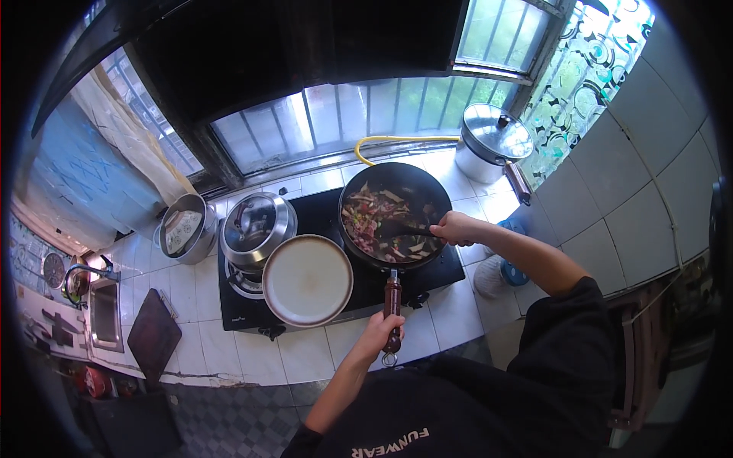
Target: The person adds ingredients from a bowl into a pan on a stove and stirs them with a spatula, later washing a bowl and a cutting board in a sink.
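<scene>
My left hand (380, 335) grips the brown handle (393, 297) of a dark wok (424, 180) that sits on the right side of a black gas stove (444, 277). In my right hand (457, 228) is a dark spatula (404, 230), reaching into the wok from its right side. Its blade is partly lost among the food. Chopped meat (369, 226), pale slices and small green and red bits lie mostly toward the wok's left half. Left of the wok handle, an empty-looking pale plate (308, 280) with a brown rim rests at the stove's front.
A lidded metal pot (257, 223) stands on the left burner. Farther left are an open pot (186, 229), a dark cutting board (154, 335) and a sink (106, 315). A lidded saucepan (495, 143), a yellow hose (401, 138) and blue-lidded jars (513, 270) are behind and right.
</scene>
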